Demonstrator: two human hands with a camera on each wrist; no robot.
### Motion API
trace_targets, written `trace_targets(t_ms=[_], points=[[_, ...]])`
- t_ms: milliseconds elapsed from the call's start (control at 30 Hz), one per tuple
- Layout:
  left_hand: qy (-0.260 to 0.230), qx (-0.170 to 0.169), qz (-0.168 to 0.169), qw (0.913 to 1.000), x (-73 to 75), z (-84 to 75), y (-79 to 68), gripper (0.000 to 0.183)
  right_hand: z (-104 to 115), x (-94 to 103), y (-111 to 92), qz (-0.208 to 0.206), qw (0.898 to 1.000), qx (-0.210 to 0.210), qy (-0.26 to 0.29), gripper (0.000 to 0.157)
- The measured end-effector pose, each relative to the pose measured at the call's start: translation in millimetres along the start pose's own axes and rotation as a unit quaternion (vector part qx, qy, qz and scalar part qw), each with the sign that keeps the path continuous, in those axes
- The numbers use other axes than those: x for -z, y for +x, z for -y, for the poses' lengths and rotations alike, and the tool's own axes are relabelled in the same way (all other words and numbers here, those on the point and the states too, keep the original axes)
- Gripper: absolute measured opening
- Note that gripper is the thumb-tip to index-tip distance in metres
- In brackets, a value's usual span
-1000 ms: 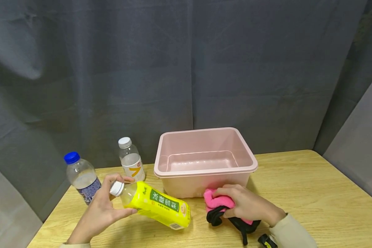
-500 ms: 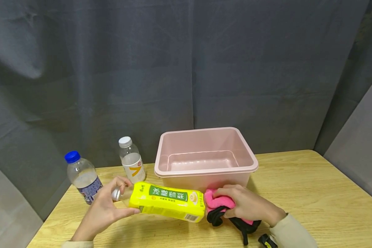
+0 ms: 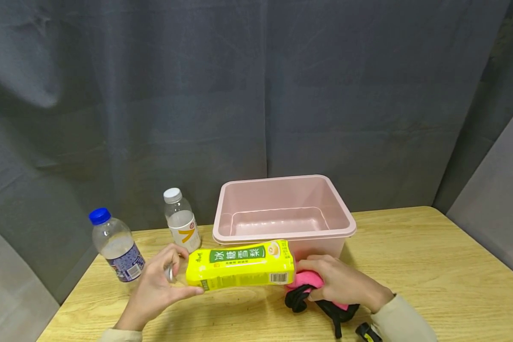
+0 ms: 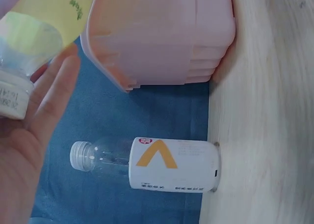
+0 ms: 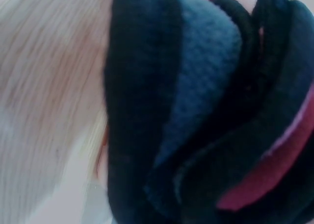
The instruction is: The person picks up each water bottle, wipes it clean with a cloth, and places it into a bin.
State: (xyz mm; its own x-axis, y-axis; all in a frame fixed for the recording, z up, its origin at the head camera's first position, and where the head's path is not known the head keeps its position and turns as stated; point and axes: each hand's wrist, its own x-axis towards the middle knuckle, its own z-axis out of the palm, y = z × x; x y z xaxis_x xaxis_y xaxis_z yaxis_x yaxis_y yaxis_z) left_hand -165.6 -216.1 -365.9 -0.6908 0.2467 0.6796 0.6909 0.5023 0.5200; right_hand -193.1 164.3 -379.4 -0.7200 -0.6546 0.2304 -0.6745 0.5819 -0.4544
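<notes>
Your left hand is gripping the yellow bottle at its neck end: fingers are curling round the neck, thumb is reaching along the lower edge of the label. The bottle is lying nearly level in the air, cap end toward your palm, base pointing right, just in front of the pink bin and overlapping its front wall in the head view. In the left wrist view its white cap is showing close to the palm.

Your right hand is closing on a bunched pink-and-black cloth, fingers over the top and thumb low on the near side. Dark folds with a reddish strip are filling most of the right wrist view. The bottle's base is sitting right beside the cloth to the eye; whether they are touching, you cannot tell.

The white-capped bottle is standing upright left of the bin, its label bearing an orange chevron. The blue-capped bottle is standing further left. A small black object is lying by your right sleeve on the wooden table; a dark curtain is hanging behind.
</notes>
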Motion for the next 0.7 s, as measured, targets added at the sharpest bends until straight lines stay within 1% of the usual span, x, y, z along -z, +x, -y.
trace_targets(t_ms=[67,200,267,467,567,700], points=[[0.000,-0.010,-0.005,0.9999,-1.6,-0.1,0.4,0.069,0,-0.2,1,-0.002,1.000,-0.001,0.000,0.050],[0.017,-0.025,-0.019,0.9993,-4.3,-1.8,3.6,0.070,-2,-1.8,2,-0.001,1.000,-0.001,0.004,0.053],[0.018,-0.024,-0.027,0.9992,-6.7,-3.6,6.9,0.070,-4,-2.7,0,0.000,1.000,0.002,0.006,0.055],[-0.003,-0.019,-0.037,0.9991,-9.0,-6.6,24.7,0.069,-5,-2.0,-1,-0.014,1.000,0.017,-0.004,0.053],[-0.003,-0.026,-0.047,0.9986,-8.9,-6.2,32.6,0.069,-5,-1.7,-1,-0.015,1.000,0.025,-0.006,0.049],[0.002,-0.038,-0.057,0.9976,-7.8,-5.0,42.8,0.069,-3,-1.4,-1,-0.011,1.000,0.017,-0.015,0.049]])
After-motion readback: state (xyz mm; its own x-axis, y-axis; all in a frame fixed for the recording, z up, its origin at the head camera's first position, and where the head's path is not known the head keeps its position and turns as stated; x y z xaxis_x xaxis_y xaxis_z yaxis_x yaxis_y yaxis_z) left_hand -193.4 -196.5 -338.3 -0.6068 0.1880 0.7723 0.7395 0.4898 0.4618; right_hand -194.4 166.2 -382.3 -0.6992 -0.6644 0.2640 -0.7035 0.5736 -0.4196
